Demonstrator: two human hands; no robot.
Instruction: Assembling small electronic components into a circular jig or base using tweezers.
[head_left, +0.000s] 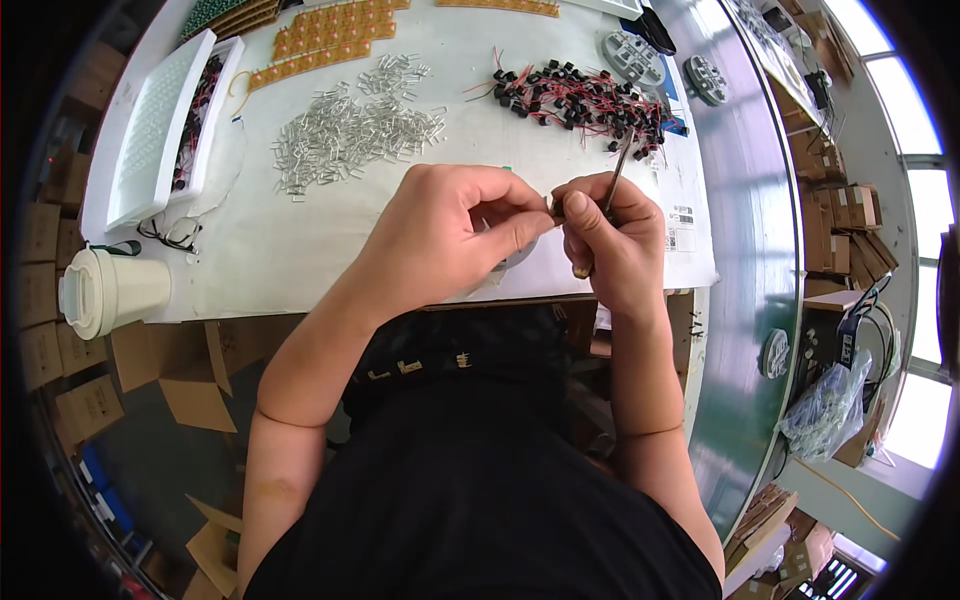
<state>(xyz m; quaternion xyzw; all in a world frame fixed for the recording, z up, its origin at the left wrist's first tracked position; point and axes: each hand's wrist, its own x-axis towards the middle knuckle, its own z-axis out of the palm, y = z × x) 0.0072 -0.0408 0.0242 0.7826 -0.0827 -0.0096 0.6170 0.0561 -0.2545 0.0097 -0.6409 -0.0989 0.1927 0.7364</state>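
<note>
Just in front of my body, above the white table's near edge, both hands meet. My left hand (440, 225) is closed in a pinch on something small that the fingertips mostly hide. Fingers curled, my right hand (615, 235) grips a slim pointed metal tool (621, 170) that sticks up and away from me. The right thumb and forefinger also press a tiny dark piece (557, 203) against the left fingertips. A round greyish object (520, 252) is partly covered beneath the hands. Beyond the right hand lies a heap of small black parts with red wires (570, 95).
Small silver U-shaped metal pieces (345, 130) are spread across the middle left. Orange boards (335, 35) line the back. At left stand a white tray (218, 130) of black parts and a cream lidded bin (130, 290). Round grey discs (634, 57) sit back right.
</note>
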